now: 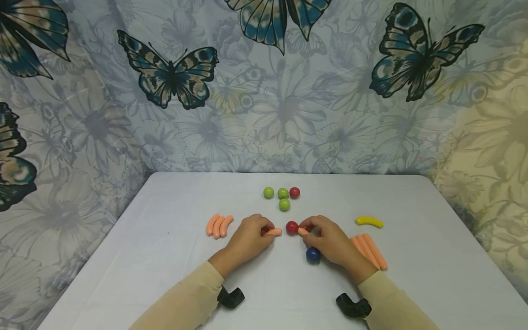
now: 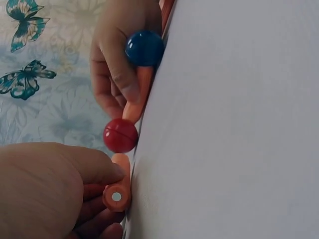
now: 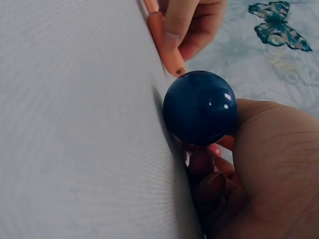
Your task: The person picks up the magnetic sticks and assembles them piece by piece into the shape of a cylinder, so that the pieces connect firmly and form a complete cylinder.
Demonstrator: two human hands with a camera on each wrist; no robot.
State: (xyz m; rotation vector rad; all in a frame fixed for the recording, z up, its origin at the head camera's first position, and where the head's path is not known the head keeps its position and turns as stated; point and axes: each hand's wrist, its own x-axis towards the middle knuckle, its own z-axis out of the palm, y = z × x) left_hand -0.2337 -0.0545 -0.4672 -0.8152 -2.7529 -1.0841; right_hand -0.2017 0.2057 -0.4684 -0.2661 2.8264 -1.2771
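Observation:
My left hand (image 1: 250, 237) pinches a short orange rod (image 1: 274, 232) between thumb and fingers; the left wrist view shows a pale disc on its near end. A glossy red ball (image 1: 292, 227) sits just right of that rod, a small gap between them. With thumb and fingertips, my right hand (image 1: 330, 239) holds another orange rod (image 1: 303, 231), its tip against the red ball. A dark blue ball (image 1: 313, 255) lies just below the right hand, large in the right wrist view (image 3: 200, 107). Whether it joins the right rod, I cannot tell.
Behind the hands are several green balls (image 1: 284, 204) and another red ball (image 1: 294, 193). Curved orange rods (image 1: 219, 226) lie left. Straight orange rods (image 1: 373, 251) and a curved yellow rod (image 1: 369, 222) lie right. The white table (image 1: 136, 256) meets a butterfly-patterned cloth (image 1: 288, 114).

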